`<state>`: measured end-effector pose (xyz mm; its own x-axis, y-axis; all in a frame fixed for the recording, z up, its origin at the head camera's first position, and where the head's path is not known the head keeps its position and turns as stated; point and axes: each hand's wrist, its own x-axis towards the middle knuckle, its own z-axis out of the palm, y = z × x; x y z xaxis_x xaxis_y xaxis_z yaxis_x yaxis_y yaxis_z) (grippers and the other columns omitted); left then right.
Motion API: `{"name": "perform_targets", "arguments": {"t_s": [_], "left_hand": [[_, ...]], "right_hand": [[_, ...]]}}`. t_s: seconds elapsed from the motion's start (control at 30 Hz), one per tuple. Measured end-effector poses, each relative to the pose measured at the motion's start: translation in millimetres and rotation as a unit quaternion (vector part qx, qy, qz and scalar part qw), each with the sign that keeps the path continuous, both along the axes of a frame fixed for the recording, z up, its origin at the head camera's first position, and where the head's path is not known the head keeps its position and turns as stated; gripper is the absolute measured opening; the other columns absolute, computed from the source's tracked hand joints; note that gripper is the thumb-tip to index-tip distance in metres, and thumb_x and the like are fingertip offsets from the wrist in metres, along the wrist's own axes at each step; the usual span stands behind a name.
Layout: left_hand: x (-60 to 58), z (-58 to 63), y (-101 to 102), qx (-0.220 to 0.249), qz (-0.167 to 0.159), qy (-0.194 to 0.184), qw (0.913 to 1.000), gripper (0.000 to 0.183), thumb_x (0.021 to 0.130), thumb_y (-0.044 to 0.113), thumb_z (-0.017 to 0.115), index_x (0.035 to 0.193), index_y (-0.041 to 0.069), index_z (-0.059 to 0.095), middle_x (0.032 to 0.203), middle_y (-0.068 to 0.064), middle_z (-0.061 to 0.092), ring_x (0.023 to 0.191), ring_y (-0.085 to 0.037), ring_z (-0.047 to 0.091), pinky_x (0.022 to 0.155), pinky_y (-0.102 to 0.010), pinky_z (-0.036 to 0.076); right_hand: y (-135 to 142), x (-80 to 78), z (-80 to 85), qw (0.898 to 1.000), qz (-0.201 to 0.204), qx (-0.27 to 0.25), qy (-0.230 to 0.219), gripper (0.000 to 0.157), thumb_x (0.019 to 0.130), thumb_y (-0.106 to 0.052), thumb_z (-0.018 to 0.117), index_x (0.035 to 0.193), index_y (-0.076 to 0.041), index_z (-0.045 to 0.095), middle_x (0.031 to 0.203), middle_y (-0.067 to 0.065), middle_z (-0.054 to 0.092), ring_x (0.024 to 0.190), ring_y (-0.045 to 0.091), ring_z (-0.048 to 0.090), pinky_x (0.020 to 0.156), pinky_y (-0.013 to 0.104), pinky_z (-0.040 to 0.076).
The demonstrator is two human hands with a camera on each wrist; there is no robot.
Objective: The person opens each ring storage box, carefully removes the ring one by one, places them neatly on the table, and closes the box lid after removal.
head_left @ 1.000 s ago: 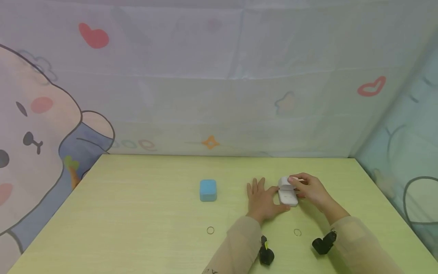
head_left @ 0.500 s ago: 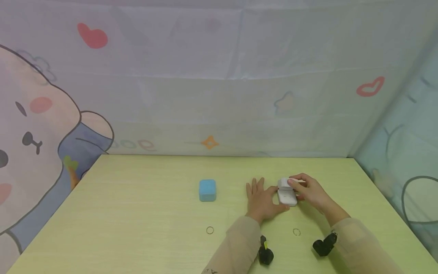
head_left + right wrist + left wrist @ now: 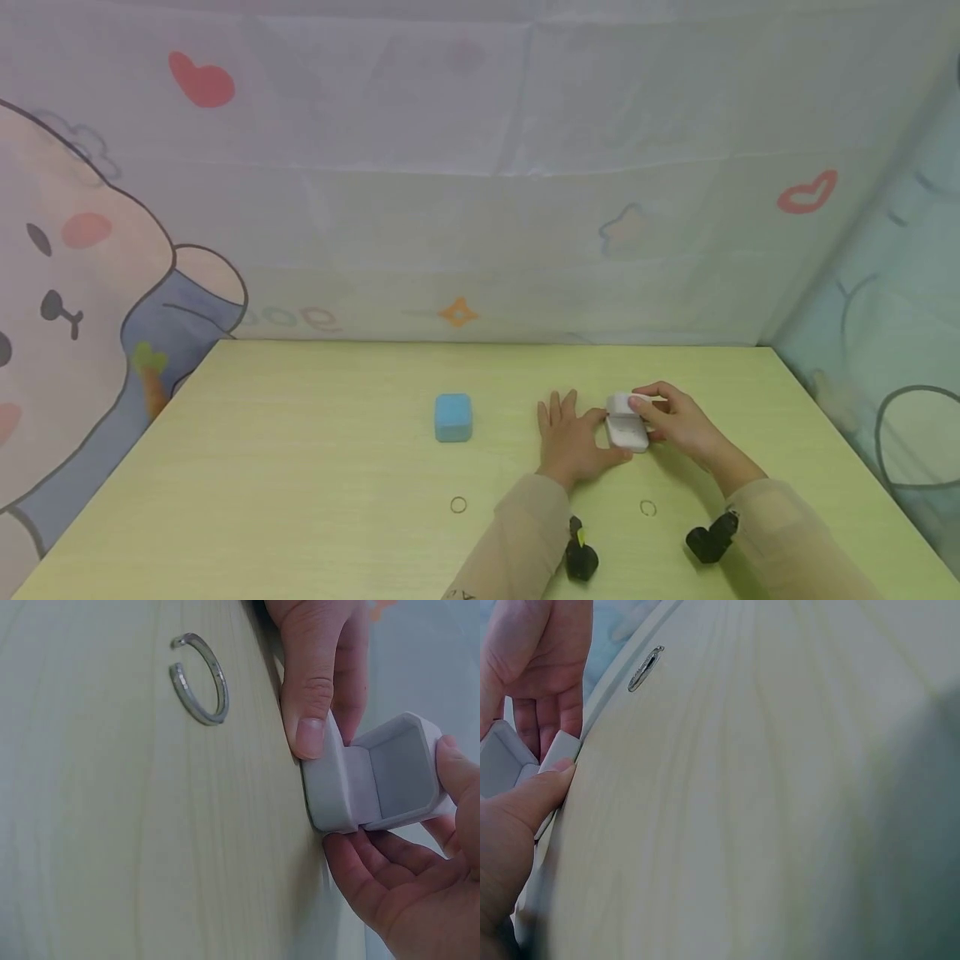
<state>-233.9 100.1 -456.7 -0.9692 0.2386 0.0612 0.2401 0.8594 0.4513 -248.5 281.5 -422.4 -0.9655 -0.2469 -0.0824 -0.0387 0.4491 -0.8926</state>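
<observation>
A white ring box [image 3: 627, 434] stands on the table with its lid [image 3: 406, 766] raised. My left hand [image 3: 573, 444] grips the box's base from the left. Its thumb presses the front of the base, and the index finger reaches the back corner. My right hand [image 3: 678, 421] holds the lid from the right, thumb on the lid, with other fingers low beside the base. The inside of the lid looks bare in the right wrist view; the base's inside is mostly hidden there. Nearer the body lies a silver ring [image 3: 214, 679] with a gap in its band.
A blue box [image 3: 453, 418], lid down, stands left of the hands. Another thin ring [image 3: 458, 504] lies on the table [image 3: 285, 467] in front of it. Black wrist cameras [image 3: 581, 560] hang below both forearms. A printed cloth [image 3: 375, 208] closes off the back.
The lid's upper edge stands slightly lower in the head view, with the right fingers still on it. The left hand keeps its hold on the base. The head view has shifted slightly.
</observation>
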Motion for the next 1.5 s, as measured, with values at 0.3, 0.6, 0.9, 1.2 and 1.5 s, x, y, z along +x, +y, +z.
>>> {"name": "perform_targets", "arguments": {"t_s": [0.3, 0.6, 0.9, 1.2, 1.5], "left_hand": [[0.5, -1.1, 1.3, 0.002, 0.001, 0.003, 1.0000, 0.064, 0.075, 0.064, 0.063, 0.130, 0.033, 0.055, 0.153, -0.011, 0.032, 0.145, -0.037, 0.017, 0.117, -0.055, 0.010], [1.2, 0.9, -0.3, 0.006, -0.002, 0.002, 1.0000, 0.062, 0.076, 0.063, 0.064, 0.129, 0.031, 0.057, 0.153, -0.011, 0.032, 0.144, -0.038, 0.018, 0.116, -0.055, 0.010], [1.8, 3.4, -1.5, 0.016, -0.001, -0.001, 0.9999, 0.060, 0.076, 0.061, 0.065, 0.127, 0.030, 0.058, 0.153, -0.011, 0.032, 0.144, -0.038, 0.017, 0.116, -0.055, 0.010], [2.0, 4.2, -2.1, 0.017, 0.000, -0.004, 0.9999, 0.060, 0.076, 0.061, 0.065, 0.127, 0.029, 0.058, 0.153, -0.011, 0.032, 0.145, -0.037, 0.017, 0.117, -0.054, 0.009], [2.8, 4.4, -2.6, 0.011, -0.001, -0.004, 0.9999, 0.061, 0.076, 0.062, 0.065, 0.127, 0.030, 0.058, 0.153, -0.011, 0.031, 0.145, -0.037, 0.016, 0.117, -0.054, 0.009]], "right_hand": [[2.7, 2.9, 1.4, 1.000, 0.012, -0.003, 0.008, 0.050, 0.098, -0.032, 0.049, 0.131, 0.006, 0.041, 0.123, 0.031, 0.053, 0.106, 0.031, 0.059, 0.079, 0.040, 0.056], [5.0, 5.0, 2.1, 0.999, 0.031, -0.009, 0.008, 0.049, 0.099, -0.029, 0.050, 0.131, 0.006, 0.039, 0.122, 0.031, 0.053, 0.105, 0.030, 0.059, 0.080, 0.041, 0.056], [6.2, 4.8, 1.1, 0.999, 0.044, -0.024, 0.002, 0.047, 0.098, -0.028, 0.051, 0.129, 0.006, 0.040, 0.122, 0.030, 0.053, 0.104, 0.028, 0.060, 0.080, 0.040, 0.056], [6.4, 5.9, -1.2, 0.998, 0.050, -0.039, 0.000, 0.045, 0.097, -0.027, 0.053, 0.126, 0.005, 0.042, 0.117, 0.025, 0.055, 0.098, 0.018, 0.060, 0.081, 0.036, 0.056], [7.8, 6.1, -4.6, 0.997, 0.052, -0.057, -0.010, 0.045, 0.096, -0.026, 0.055, 0.126, 0.005, 0.041, 0.118, 0.021, 0.055, 0.098, 0.013, 0.060, 0.083, 0.032, 0.055]]}}
